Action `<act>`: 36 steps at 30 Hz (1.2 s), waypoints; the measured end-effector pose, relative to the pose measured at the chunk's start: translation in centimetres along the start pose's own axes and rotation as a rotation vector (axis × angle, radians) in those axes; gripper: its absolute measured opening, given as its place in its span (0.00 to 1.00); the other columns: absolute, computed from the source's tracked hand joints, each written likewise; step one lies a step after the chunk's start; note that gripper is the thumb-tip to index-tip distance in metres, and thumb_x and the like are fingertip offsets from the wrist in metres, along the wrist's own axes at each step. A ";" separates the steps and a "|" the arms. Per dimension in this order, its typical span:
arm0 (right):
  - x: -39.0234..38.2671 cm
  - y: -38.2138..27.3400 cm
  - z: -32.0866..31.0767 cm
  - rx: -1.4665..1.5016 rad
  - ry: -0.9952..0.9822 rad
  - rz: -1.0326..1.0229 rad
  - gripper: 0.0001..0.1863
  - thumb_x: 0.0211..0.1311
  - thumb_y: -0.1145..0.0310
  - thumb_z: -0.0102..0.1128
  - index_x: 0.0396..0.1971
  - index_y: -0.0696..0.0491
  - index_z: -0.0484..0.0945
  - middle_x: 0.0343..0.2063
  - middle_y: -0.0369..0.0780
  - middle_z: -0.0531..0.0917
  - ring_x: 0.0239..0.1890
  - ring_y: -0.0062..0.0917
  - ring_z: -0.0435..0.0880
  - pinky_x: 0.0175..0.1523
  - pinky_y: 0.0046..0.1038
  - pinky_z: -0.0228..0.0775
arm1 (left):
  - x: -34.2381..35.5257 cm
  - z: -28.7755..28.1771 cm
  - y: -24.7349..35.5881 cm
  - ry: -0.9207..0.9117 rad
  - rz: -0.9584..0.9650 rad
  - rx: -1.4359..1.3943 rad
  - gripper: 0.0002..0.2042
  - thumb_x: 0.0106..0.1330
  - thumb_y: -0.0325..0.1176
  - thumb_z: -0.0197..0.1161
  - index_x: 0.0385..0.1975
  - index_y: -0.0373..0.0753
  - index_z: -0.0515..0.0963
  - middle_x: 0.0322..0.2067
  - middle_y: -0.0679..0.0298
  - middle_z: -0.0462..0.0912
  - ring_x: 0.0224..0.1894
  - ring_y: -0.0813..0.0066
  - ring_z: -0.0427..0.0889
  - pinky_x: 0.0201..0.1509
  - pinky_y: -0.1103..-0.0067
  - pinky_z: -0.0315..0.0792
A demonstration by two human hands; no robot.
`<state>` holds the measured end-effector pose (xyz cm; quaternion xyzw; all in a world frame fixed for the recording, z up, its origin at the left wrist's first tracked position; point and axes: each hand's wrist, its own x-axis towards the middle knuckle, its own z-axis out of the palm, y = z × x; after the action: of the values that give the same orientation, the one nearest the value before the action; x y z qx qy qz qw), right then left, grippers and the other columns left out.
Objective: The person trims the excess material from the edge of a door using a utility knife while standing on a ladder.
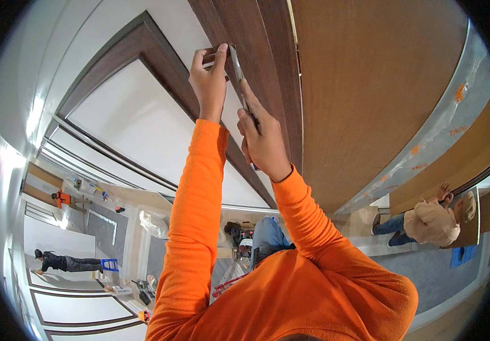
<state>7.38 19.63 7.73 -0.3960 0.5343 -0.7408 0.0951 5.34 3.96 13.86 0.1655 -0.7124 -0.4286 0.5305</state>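
Overhead, my right hand (262, 136) grips a long, narrow hand tool (238, 67) with a silver blade and a dark handle. I cannot tell whether it is a chisel or a knife. Its tip lies at the edge of a dark brown wood trim board (250, 34). Just left of the tip, my left hand (210, 85) is raised with thumb and fingers curled together against that edge. A dark piece shows between those fingers, too small to make out. Both arms are stretched up in orange sleeves.
Left is a white panel in a dark brown frame (168, 71); right, a large brown wood panel (364, 85) edged with clear plastic film (421, 156). A person in beige (429, 223) works at the lower right. Two others, one in black (63, 262), are at left.
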 end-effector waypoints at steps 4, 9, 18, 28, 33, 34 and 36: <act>0.1 -0.2 -0.1 -0.009 0.013 0.006 0.30 0.75 0.73 0.48 0.75 0.51 0.59 0.18 0.30 0.67 0.12 0.09 0.63 0.15 0.21 0.61 | 0.0 0.2 -0.3 0.013 0.031 0.008 0.22 0.66 0.51 0.68 0.39 0.35 0.79 0.35 0.60 0.85 0.30 0.76 0.84 0.26 0.80 0.77; 0.2 -0.6 0.5 -0.141 0.063 -0.056 0.31 0.71 0.77 0.52 0.73 0.53 0.62 0.23 0.49 0.81 0.15 0.22 0.75 0.25 0.27 0.70 | 0.9 -0.3 -1.6 0.054 0.140 0.127 0.20 0.66 0.50 0.69 0.36 0.36 0.79 0.32 0.60 0.86 0.31 0.73 0.86 0.33 0.77 0.79; -0.2 -2.0 0.5 0.081 0.006 0.104 0.30 0.73 0.75 0.49 0.74 0.54 0.60 0.17 0.41 0.76 0.11 0.20 0.73 0.20 0.28 0.69 | 0.6 0.6 -1.5 0.095 0.206 0.092 0.18 0.66 0.47 0.69 0.34 0.35 0.81 0.31 0.60 0.87 0.33 0.71 0.87 0.38 0.75 0.80; 0.2 -1.7 0.5 0.077 -0.005 0.050 0.30 0.76 0.74 0.45 0.76 0.49 0.56 0.20 0.30 0.69 0.13 0.09 0.61 0.16 0.18 0.61 | 0.4 0.5 -0.8 0.099 0.257 0.181 0.21 0.67 0.52 0.68 0.34 0.35 0.82 0.32 0.58 0.87 0.35 0.67 0.86 0.39 0.72 0.78; 0.3 -1.4 1.3 0.045 0.051 -0.026 0.31 0.75 0.75 0.47 0.75 0.51 0.56 0.21 0.38 0.73 0.16 0.18 0.69 0.22 0.22 0.65 | 0.8 0.2 -0.8 0.077 0.255 0.223 0.20 0.68 0.51 0.67 0.34 0.35 0.81 0.32 0.58 0.87 0.35 0.67 0.86 0.39 0.72 0.78; 0.0 -1.1 1.8 0.041 0.070 -0.049 0.31 0.73 0.76 0.49 0.75 0.53 0.57 0.22 0.44 0.76 0.19 0.26 0.75 0.27 0.26 0.69 | 0.4 0.0 -1.1 0.064 0.259 0.220 0.20 0.68 0.50 0.67 0.34 0.35 0.81 0.32 0.58 0.87 0.35 0.67 0.86 0.40 0.72 0.78; -0.2 -0.6 2.7 0.017 0.102 -0.065 0.32 0.72 0.76 0.51 0.74 0.55 0.57 0.23 0.52 0.79 0.22 0.35 0.83 0.33 0.30 0.73 | 0.7 0.0 -1.4 0.058 0.290 0.227 0.18 0.69 0.47 0.66 0.36 0.34 0.80 0.33 0.58 0.87 0.36 0.66 0.87 0.42 0.71 0.79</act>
<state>9.53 18.09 8.44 -0.3742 0.5191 -0.7670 0.0469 4.78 2.66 13.14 0.1320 -0.7571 -0.2596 0.5848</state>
